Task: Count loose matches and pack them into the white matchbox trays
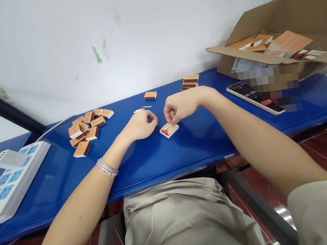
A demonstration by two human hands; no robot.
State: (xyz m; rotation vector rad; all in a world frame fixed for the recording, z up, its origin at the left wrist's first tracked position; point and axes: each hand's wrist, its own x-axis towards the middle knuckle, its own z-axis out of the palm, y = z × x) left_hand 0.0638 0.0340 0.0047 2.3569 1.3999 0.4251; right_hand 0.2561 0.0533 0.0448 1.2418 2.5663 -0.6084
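A small white matchbox tray (169, 130) with red-tipped matches in it lies on the blue table (144, 159). Over its back edge is my right hand (179, 106), fingers curled down and fingertips at the matches; whether a match is between them is too small to tell. My left hand (142, 124) rests to the left of the tray, thumb and forefinger curled towards each other, and its other fingers are hidden. Behind it lie a few loose matches (146, 107). One closed orange matchbox (150, 95) sits further back.
Several orange matchboxes (92, 133) are piled at the left, near a white power strip (21, 175). More matchboxes (190, 81) stand by the wall. At the right are a phone (254, 97) and an open cardboard box (314, 8) holding matchboxes.
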